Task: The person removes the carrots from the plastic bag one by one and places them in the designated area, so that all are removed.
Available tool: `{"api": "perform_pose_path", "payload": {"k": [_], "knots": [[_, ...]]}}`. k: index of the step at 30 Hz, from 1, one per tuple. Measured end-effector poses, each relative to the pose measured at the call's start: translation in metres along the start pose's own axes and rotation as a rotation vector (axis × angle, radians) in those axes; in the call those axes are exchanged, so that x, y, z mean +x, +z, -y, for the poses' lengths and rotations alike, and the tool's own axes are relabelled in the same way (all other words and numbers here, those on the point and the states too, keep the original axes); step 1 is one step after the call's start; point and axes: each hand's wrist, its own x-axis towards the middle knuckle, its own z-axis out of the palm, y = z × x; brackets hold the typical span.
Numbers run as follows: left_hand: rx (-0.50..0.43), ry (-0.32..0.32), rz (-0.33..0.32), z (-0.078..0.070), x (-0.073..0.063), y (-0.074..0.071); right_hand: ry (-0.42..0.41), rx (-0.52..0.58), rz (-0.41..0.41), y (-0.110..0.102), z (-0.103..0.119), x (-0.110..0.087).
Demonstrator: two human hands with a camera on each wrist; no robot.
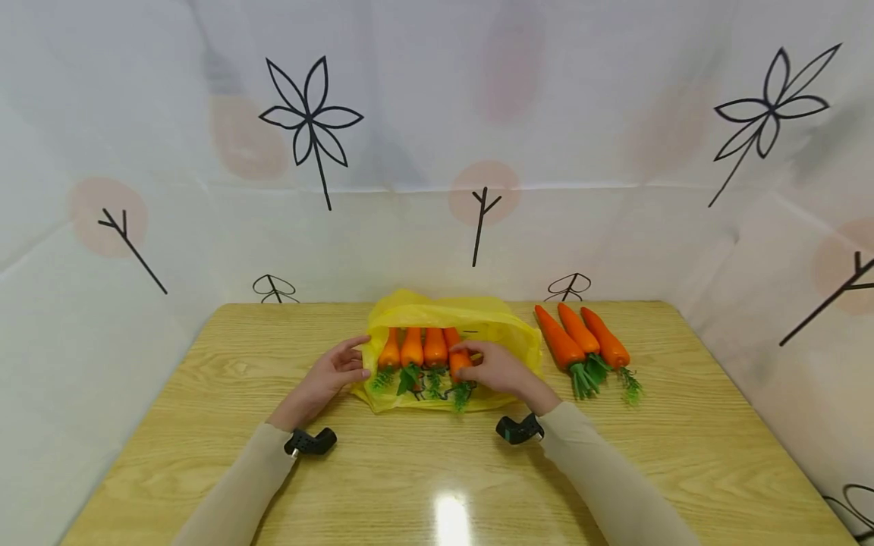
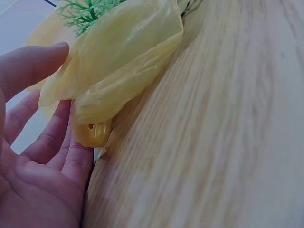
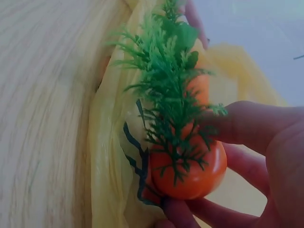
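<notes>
A yellow plastic bag (image 1: 416,312) lies on the table with its mouth toward me. Several orange toy carrots (image 1: 412,349) with green tops lie side by side inside its mouth. My right hand (image 1: 501,369) holds the rightmost carrot (image 1: 459,362) there, thumb on one side and fingers on the other. The right wrist view shows that carrot's rounded end (image 3: 190,175) between them, partly covered by its feathery leaves. At the bag's left edge is my left hand (image 1: 332,377), thumb and fingers spread apart. In the left wrist view its fingers touch the yellow plastic (image 2: 126,71).
Three more carrots (image 1: 576,331) lie on the table to the right of the bag, green tops toward me. The wood-grain table (image 1: 403,485) ends at a white patterned cloth (image 1: 410,243) behind and at the sides. Each wrist wears a black device (image 1: 310,441).
</notes>
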Motion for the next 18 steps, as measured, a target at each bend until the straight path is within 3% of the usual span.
{"api": "perform_pose_path", "payload": {"k": [18], "knots": [[-0.032, 0.007, 0.000, 0.002, -0.003, 0.002, 0.065, 0.164, -0.074, -0.009, -0.004, -0.013]]}}
